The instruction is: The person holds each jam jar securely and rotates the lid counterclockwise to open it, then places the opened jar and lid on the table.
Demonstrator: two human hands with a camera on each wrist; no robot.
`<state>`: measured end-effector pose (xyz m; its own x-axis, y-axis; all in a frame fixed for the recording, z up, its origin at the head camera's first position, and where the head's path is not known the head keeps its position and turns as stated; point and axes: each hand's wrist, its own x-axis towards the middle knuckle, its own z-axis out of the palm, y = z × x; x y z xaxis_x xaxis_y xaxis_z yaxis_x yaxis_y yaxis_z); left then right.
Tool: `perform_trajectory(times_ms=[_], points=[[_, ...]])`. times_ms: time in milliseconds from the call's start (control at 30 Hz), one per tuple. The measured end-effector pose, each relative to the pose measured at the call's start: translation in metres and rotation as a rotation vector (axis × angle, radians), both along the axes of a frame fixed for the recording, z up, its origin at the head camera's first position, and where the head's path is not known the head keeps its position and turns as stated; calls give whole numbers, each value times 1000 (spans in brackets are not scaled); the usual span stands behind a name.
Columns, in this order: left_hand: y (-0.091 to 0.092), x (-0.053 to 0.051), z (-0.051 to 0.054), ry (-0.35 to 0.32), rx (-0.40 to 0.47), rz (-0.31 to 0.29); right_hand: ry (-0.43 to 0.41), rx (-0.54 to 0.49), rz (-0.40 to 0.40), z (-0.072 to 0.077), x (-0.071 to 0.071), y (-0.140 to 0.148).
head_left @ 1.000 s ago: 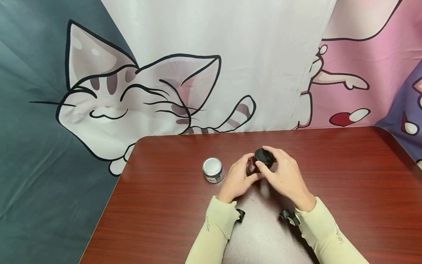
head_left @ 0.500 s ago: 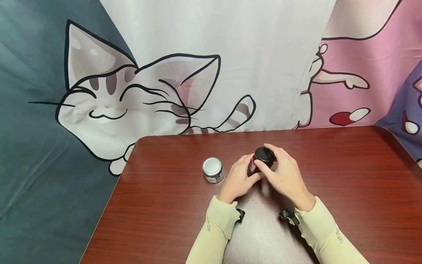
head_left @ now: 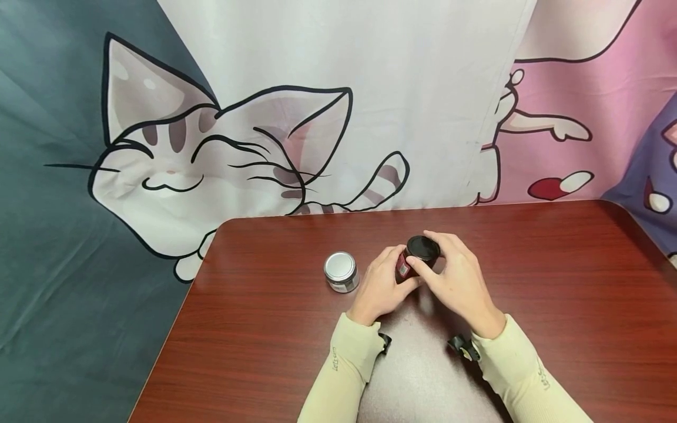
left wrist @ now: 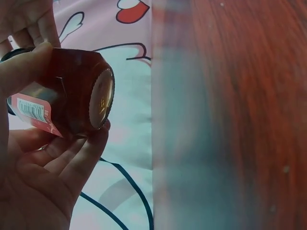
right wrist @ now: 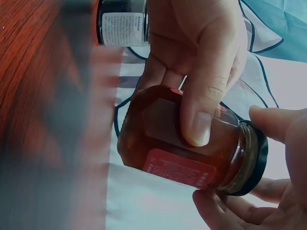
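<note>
A faceted glass jar (head_left: pixel 404 268) with dark amber contents and a red label is held above the table. My left hand (head_left: pixel 378 288) grips its body, thumb on one side and fingers round the other. The jar's round base (left wrist: pixel 102 98) shows in the left wrist view, with a barcode on the label. Around the black lid (head_left: pixel 423 248) curl the fingers and thumb of my right hand (head_left: pixel 461 282). In the right wrist view the lid (right wrist: pixel 257 160) sits on the jar's neck; whether it is loose I cannot tell.
To the left of my left hand stands a second jar (head_left: pixel 341 268) with a silver lid and a white label. The reddish-brown wooden table (head_left: pixel 254 346) meets a cartoon-cat cloth (head_left: pixel 238 158) hanging behind its far edge.
The jar has tilted and turned slightly, so more of its red label shows beside my left fingers. My right fingers have shifted a little at the lid. The silver-lidded jar stays put.
</note>
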<state>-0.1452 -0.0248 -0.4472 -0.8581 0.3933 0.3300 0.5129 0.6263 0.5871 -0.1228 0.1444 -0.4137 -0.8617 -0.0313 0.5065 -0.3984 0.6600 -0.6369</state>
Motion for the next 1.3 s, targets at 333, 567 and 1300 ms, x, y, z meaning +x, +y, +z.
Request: perform_trajectory(times_ms=[333, 567, 1300], points=[[1, -1, 0, 37, 6, 19, 38, 41, -29, 2, 2, -1], [2, 0, 0, 33, 52, 24, 40, 45, -31, 3, 4, -2], [6, 2, 0, 85, 27, 127, 68, 27, -91, 3, 5, -5]])
